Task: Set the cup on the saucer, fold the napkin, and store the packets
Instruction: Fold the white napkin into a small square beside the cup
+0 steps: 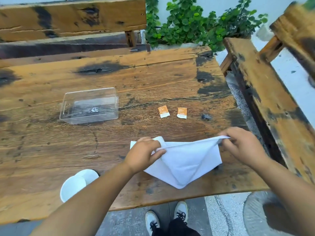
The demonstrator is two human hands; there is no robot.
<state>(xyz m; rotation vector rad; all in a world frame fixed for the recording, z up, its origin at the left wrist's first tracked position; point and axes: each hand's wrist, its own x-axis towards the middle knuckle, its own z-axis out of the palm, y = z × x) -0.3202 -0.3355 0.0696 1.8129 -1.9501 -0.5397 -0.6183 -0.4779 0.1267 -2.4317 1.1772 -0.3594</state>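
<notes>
A white napkin [184, 162] lies near the table's front edge, its far edge lifted off the wood. My left hand [144, 153] pinches that raised edge at the left and my right hand [242, 144] pinches it at the right corner. Two orange-and-white packets [163, 111] [181, 112] lie side by side beyond the napkin. A clear plastic box [89, 106] stands open to the left of them. At the front left a white cup [72, 187] rests against a white saucer [89, 175], partly hidden by my left forearm.
The wooden table [51, 150] has dark burn marks and a front edge close to my shoes. Wooden benches stand behind [68, 19] and to the right [265, 103]. A green plant [196, 24] grows past the far edge.
</notes>
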